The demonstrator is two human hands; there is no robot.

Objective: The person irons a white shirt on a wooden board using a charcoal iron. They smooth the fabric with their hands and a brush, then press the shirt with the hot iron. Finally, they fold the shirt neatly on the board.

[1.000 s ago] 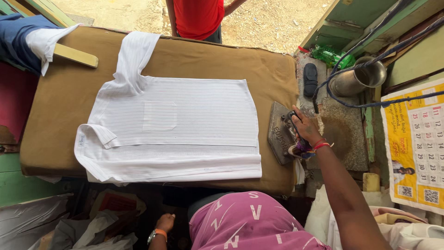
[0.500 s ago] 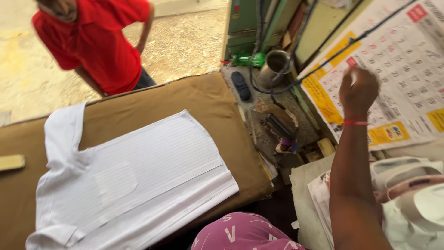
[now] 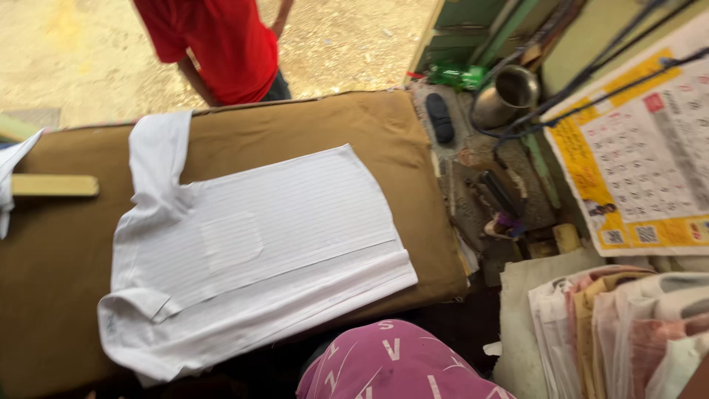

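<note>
White shirt point(image 3: 258, 258), finely ribbed with a square pocket, lies flat on brown padded cloth point(image 3: 310, 125); iron point(image 3: 502, 199) at three o'clock sits blurred, both hands out of frame.

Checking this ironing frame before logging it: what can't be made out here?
- Both hands: outside the head view.
- Iron: blurred, partly behind cables, right of the white shirt.
- Person in red: cut by top edge.
- Folded clothes: cut by right edge.

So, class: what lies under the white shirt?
The white shirt lies flat on a brown padded cloth covering the ironing table. Whatever is beneath that cloth is hidden. Neither hand is in view.
</note>
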